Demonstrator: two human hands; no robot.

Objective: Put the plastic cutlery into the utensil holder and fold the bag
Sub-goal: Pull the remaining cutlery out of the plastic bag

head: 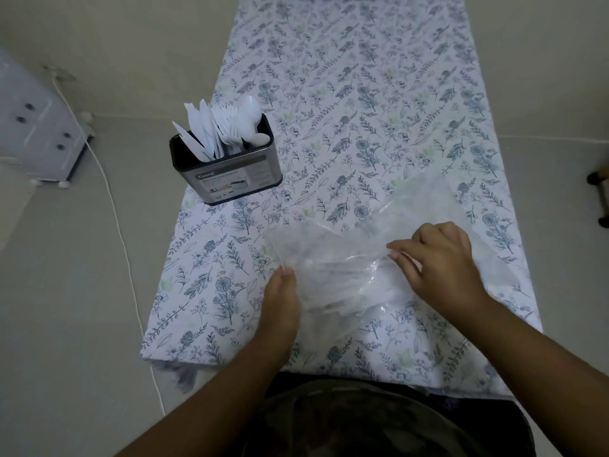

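A clear plastic bag (356, 258) lies crumpled on the floral tablecloth in front of me. My left hand (281, 298) presses its left edge with the fingertips curled onto the plastic. My right hand (441, 262) pinches a fold of the bag near its middle. Blurred white shapes show through the plastic; I cannot tell what they are. At the table's left edge stands the metal utensil holder (230, 173), filled with white plastic cutlery (227, 127): knives, forks and spoons standing upright.
The narrow table (362, 94) with its floral cloth runs away from me. To the left, on the floor, are a white cable (115, 206) and a translucent plastic cabinet (36, 127). A dark furniture leg (601, 192) shows at the right edge.
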